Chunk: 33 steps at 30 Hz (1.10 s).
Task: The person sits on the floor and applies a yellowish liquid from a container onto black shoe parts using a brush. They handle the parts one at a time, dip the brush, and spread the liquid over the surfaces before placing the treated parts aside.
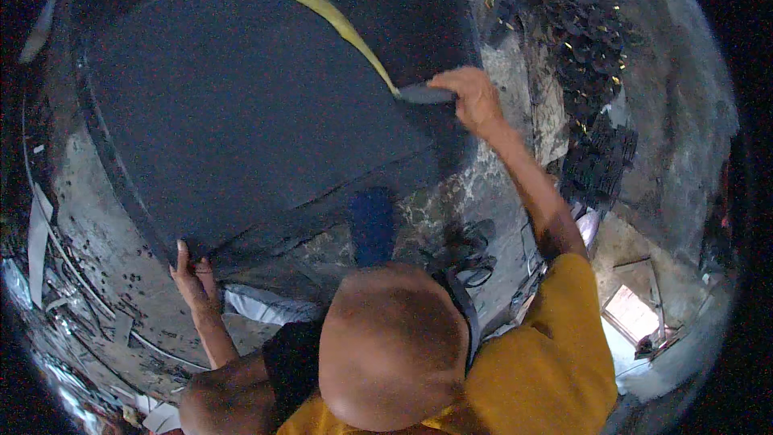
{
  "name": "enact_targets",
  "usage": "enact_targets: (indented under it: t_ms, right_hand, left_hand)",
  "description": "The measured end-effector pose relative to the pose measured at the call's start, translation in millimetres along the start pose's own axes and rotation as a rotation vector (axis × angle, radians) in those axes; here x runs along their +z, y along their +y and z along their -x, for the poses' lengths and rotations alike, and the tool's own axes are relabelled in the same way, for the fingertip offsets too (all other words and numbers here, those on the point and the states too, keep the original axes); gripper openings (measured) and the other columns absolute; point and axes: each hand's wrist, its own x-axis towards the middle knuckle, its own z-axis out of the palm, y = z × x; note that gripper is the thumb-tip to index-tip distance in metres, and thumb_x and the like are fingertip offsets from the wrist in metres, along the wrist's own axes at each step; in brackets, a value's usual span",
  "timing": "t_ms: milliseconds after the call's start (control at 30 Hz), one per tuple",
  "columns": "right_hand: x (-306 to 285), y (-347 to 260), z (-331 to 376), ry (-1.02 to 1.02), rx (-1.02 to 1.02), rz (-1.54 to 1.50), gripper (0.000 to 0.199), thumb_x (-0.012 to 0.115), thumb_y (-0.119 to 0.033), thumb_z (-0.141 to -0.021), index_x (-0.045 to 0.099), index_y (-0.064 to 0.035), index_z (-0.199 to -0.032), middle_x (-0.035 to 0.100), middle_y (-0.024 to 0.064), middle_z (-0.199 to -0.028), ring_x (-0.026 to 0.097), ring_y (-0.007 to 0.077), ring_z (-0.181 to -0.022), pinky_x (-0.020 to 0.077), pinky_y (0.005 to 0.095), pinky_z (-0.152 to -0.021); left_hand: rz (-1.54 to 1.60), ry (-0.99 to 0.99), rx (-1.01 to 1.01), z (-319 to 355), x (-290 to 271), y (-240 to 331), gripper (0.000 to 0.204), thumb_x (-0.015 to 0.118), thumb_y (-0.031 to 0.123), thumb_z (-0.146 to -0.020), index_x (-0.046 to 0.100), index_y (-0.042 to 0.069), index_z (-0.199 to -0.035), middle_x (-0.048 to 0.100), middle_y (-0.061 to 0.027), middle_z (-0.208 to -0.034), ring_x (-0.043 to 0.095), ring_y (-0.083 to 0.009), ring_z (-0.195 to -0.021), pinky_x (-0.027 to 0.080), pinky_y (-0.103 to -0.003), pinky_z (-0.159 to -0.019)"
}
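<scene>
A large dark grey sheet (241, 105) with a curved outer edge spreads out in front of me. At its near left corner, my left hand (196, 280) grips the edge, one finger stretched along the sheet. My right hand (477, 101) is at the sheet's far right side, closed on a dark grey flat piece (427, 94). That piece meets the end of a narrow yellow strip (330, 16), which runs along the sheet's curved far edge. Whether the grey piece is part of the strip or a separate tool, I cannot tell.
A heap of dark cut pieces (592, 40) with yellow bits lies on the grey floor at the far right. Small dark scraps (137, 282) and long thin strips (80, 282) are scattered at the left. A bright rectangular panel (634, 312) shows at the near right.
</scene>
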Motion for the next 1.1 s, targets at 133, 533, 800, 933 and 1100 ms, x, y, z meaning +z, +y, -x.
enact_targets:
  t_ms: [133, 533, 800, 933, 1100]
  right_hand:
    - [24.7, -18.1, 83.5, 0.085, 0.112, -0.005, 0.060, 0.056, 0.013, -0.063, 0.071, -0.0135, -0.114, 0.072, 0.0099, -0.114, 0.065, 0.0342, -0.108, 0.0477, 0.0455, -0.099]
    - [-56.0, -40.1, 63.2, 0.170, 0.548, -0.257, 0.041, 0.061, -0.013, -0.096, 0.053, -0.0014, -0.134, 0.069, 0.0165, -0.117, 0.063, 0.0270, -0.113, 0.0468, 0.0404, -0.098]
    - [59.6, -147.6, 14.4, 0.573, 0.380, 0.048, 0.029, 0.066, -0.018, -0.088, 0.066, -0.0033, -0.113, 0.071, 0.0226, -0.101, 0.066, 0.0434, -0.090, 0.0516, 0.0533, -0.082]
    - [40.1, -118.4, 26.8, 0.536, 0.978, -0.119, 0.033, 0.070, -0.031, -0.087, 0.070, -0.0004, -0.101, 0.070, 0.0251, -0.093, 0.066, 0.0466, -0.088, 0.0516, 0.0538, -0.080]
    - [47.2, -82.4, -87.1, 0.423, 0.809, 0.048, 0.041, 0.073, -0.038, -0.083, 0.071, 0.0022, -0.091, 0.070, 0.0249, -0.088, 0.067, 0.0472, -0.089, 0.0507, 0.0554, -0.082]
  left_hand:
    - [0.081, -0.076, 0.012, -17.2, -14.6, -15.4, 0.045, 0.077, 0.025, -0.091, 0.058, 0.003, -0.125, 0.063, -0.0056, -0.103, 0.058, -0.0148, -0.083, 0.048, -0.029, -0.068]
    - [-0.019, -0.068, 0.144, -14.2, 0.2, -30.3, 0.069, 0.079, 0.015, -0.089, 0.039, 0.005, -0.144, 0.059, -0.0070, -0.129, 0.056, -0.0215, -0.118, 0.046, -0.039, -0.094]
    - [0.085, -0.240, 0.128, -10.0, 34.6, -13.5, 0.067, 0.076, 0.018, -0.091, 0.041, -0.001, -0.145, 0.054, -0.0140, -0.136, 0.056, -0.0242, -0.121, 0.048, -0.041, -0.095]
    - [0.066, -0.115, 0.132, -3.9, 13.7, 0.1, 0.066, 0.073, 0.020, -0.094, 0.043, -0.008, -0.146, 0.061, -0.0126, -0.128, 0.059, -0.0270, -0.116, 0.045, -0.039, -0.102]
    - [-0.195, -0.083, 0.370, -10.5, 17.9, -1.8, 0.056, 0.073, 0.019, -0.095, 0.052, -0.012, -0.137, 0.064, -0.0142, -0.127, 0.058, -0.0214, -0.118, 0.042, -0.031, -0.104]
